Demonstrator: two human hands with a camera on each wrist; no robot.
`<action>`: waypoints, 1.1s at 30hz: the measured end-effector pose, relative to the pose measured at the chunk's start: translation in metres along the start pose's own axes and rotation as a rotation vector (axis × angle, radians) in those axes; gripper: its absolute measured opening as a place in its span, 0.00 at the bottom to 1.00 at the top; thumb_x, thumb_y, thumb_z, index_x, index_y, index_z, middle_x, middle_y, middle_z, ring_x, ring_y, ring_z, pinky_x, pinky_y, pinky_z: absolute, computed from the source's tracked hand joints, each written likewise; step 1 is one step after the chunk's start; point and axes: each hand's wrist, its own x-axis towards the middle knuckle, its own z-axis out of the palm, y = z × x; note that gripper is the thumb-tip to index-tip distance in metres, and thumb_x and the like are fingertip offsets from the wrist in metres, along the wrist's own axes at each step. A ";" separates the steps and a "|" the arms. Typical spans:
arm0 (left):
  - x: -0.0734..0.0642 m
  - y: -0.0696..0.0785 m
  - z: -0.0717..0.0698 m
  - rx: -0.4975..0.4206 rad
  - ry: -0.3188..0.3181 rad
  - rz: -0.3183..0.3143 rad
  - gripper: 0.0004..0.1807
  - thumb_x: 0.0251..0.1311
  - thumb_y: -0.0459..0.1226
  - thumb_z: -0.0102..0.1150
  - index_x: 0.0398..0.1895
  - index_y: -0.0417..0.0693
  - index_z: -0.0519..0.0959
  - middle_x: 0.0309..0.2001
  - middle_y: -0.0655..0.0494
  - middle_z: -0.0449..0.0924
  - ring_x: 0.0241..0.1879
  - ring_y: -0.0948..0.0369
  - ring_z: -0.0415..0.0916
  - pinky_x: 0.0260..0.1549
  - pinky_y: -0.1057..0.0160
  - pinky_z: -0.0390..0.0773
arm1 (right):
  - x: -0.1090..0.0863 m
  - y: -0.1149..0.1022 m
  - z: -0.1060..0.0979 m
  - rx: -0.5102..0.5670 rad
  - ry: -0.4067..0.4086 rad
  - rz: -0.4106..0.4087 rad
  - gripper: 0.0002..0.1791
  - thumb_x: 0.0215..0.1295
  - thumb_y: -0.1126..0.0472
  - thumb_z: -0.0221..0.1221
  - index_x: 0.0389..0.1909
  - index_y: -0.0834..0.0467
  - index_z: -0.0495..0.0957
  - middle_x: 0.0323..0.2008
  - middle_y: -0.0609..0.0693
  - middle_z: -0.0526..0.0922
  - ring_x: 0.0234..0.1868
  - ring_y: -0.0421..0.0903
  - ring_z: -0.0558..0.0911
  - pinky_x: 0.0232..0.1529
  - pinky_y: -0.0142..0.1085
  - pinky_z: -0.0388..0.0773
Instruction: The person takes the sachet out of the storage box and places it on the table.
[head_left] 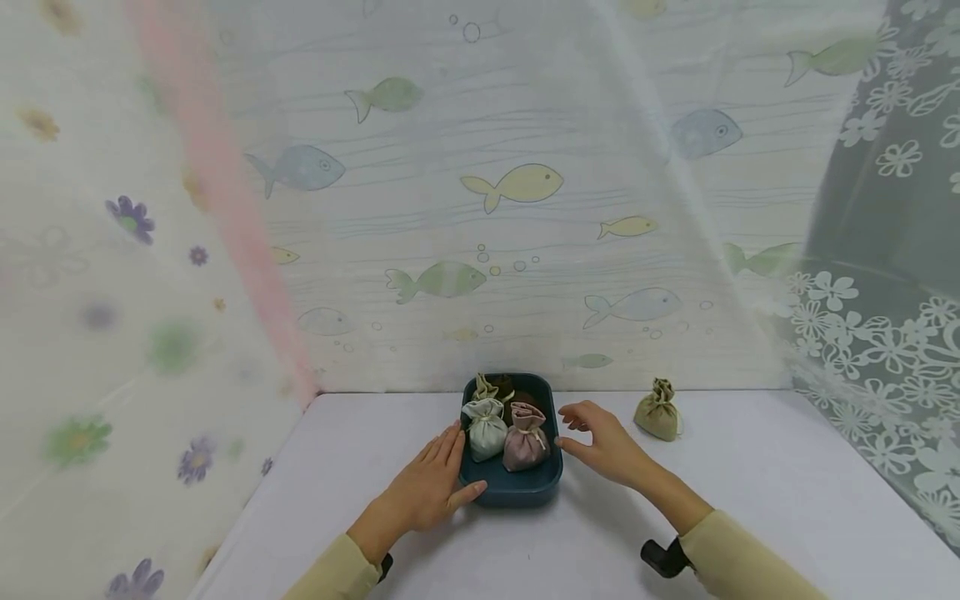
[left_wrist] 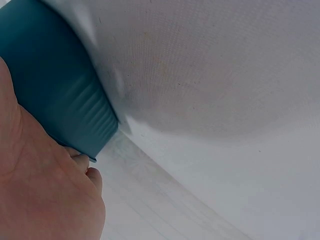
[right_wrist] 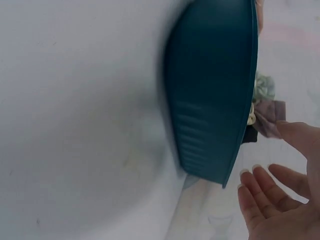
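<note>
A dark teal plastic bin (head_left: pixel 517 496) stands on the white table. In its near half sit a pale mint drawstring pouch (head_left: pixel 487 435) and a mauve one (head_left: pixel 526 450). Behind them show a green pouch (head_left: pixel 485 388) and something dark brown (head_left: pixel 504 386), partly hidden. My left hand (head_left: pixel 423 487) lies along the bin's left side, fingers straight and touching the rim, thumb at the near left corner. By the right side hovers my right hand (head_left: pixel 603 442), fingers loosely bent and holding nothing; in the right wrist view its fingers (right_wrist: pixel 267 192) stand apart from the bin.
An olive drawstring pouch (head_left: pixel 659 412) stands on the table right of the bin, beyond my right hand. Fish-printed curtain (head_left: pixel 510 183) hangs at the table's far edge. A flower-printed sheet (head_left: pixel 135 333) closes the left side, and a lacy one (head_left: pixel 892 400) the right.
</note>
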 end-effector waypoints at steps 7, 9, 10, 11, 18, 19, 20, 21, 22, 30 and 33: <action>-0.001 0.001 -0.002 0.004 0.002 0.001 0.54 0.73 0.71 0.28 0.82 0.34 0.45 0.83 0.41 0.36 0.82 0.49 0.37 0.78 0.49 0.47 | 0.010 -0.006 0.012 0.026 -0.006 0.017 0.24 0.69 0.64 0.66 0.60 0.71 0.74 0.52 0.64 0.80 0.52 0.59 0.82 0.55 0.56 0.80; 0.000 0.001 -0.001 0.002 0.006 0.003 0.54 0.73 0.70 0.28 0.81 0.34 0.46 0.82 0.40 0.37 0.82 0.49 0.37 0.78 0.49 0.47 | 0.013 -0.006 0.015 0.024 -0.001 0.021 0.24 0.69 0.64 0.66 0.60 0.71 0.74 0.51 0.62 0.80 0.51 0.59 0.82 0.54 0.55 0.80; 0.000 0.001 -0.001 0.001 0.008 0.004 0.54 0.73 0.70 0.28 0.81 0.34 0.46 0.82 0.40 0.37 0.82 0.49 0.37 0.78 0.49 0.47 | 0.014 -0.006 0.017 0.028 0.000 0.028 0.24 0.69 0.64 0.66 0.61 0.71 0.74 0.51 0.62 0.80 0.52 0.59 0.82 0.55 0.55 0.80; 0.000 0.000 -0.001 0.001 0.010 0.004 0.54 0.73 0.70 0.28 0.81 0.34 0.46 0.82 0.40 0.37 0.82 0.49 0.37 0.78 0.49 0.47 | 0.016 -0.006 0.019 0.028 0.000 0.030 0.24 0.69 0.64 0.66 0.61 0.71 0.74 0.51 0.62 0.80 0.52 0.59 0.83 0.55 0.55 0.80; 0.001 -0.001 0.001 0.020 0.013 0.011 0.54 0.73 0.71 0.26 0.81 0.34 0.46 0.82 0.40 0.37 0.82 0.49 0.38 0.78 0.49 0.48 | 0.022 -0.007 0.028 0.066 -0.011 0.059 0.25 0.68 0.65 0.66 0.61 0.73 0.73 0.53 0.63 0.80 0.52 0.60 0.82 0.56 0.54 0.80; 0.001 -0.001 0.001 0.021 0.012 0.012 0.54 0.72 0.71 0.26 0.81 0.34 0.46 0.82 0.40 0.37 0.82 0.49 0.38 0.78 0.49 0.48 | 0.023 -0.007 0.029 0.070 -0.013 0.063 0.25 0.68 0.65 0.66 0.61 0.72 0.73 0.53 0.64 0.80 0.52 0.61 0.82 0.56 0.54 0.80; 0.001 -0.001 0.002 0.022 0.011 0.013 0.54 0.72 0.71 0.26 0.81 0.34 0.46 0.82 0.40 0.37 0.82 0.48 0.38 0.78 0.49 0.48 | 0.024 -0.007 0.030 0.074 -0.016 0.067 0.25 0.68 0.65 0.66 0.61 0.72 0.73 0.53 0.64 0.80 0.52 0.61 0.82 0.56 0.55 0.80; 0.001 -0.001 0.002 0.022 0.011 0.014 0.54 0.72 0.71 0.26 0.81 0.34 0.46 0.82 0.40 0.38 0.82 0.48 0.39 0.78 0.49 0.48 | 0.025 -0.007 0.031 0.073 -0.018 0.065 0.25 0.68 0.65 0.67 0.61 0.73 0.73 0.53 0.64 0.80 0.52 0.61 0.82 0.55 0.55 0.80; 0.001 -0.001 0.002 0.021 0.010 0.014 0.54 0.72 0.71 0.26 0.81 0.34 0.45 0.82 0.40 0.37 0.82 0.48 0.39 0.78 0.49 0.48 | 0.026 -0.007 0.031 0.074 -0.019 0.069 0.25 0.67 0.65 0.67 0.61 0.72 0.74 0.54 0.64 0.80 0.52 0.61 0.82 0.55 0.55 0.80; 0.001 -0.001 0.002 0.019 0.019 0.015 0.54 0.73 0.71 0.26 0.81 0.33 0.46 0.82 0.40 0.37 0.82 0.49 0.38 0.78 0.48 0.48 | 0.033 -0.002 0.038 0.056 -0.002 0.073 0.23 0.65 0.65 0.68 0.59 0.69 0.77 0.52 0.61 0.82 0.49 0.58 0.82 0.51 0.54 0.81; 0.001 -0.002 0.003 0.020 0.024 0.019 0.54 0.73 0.70 0.27 0.81 0.33 0.46 0.82 0.40 0.38 0.82 0.48 0.38 0.78 0.48 0.48 | 0.035 0.001 0.041 0.044 -0.001 0.077 0.22 0.65 0.65 0.68 0.57 0.68 0.78 0.52 0.60 0.83 0.51 0.56 0.82 0.53 0.53 0.81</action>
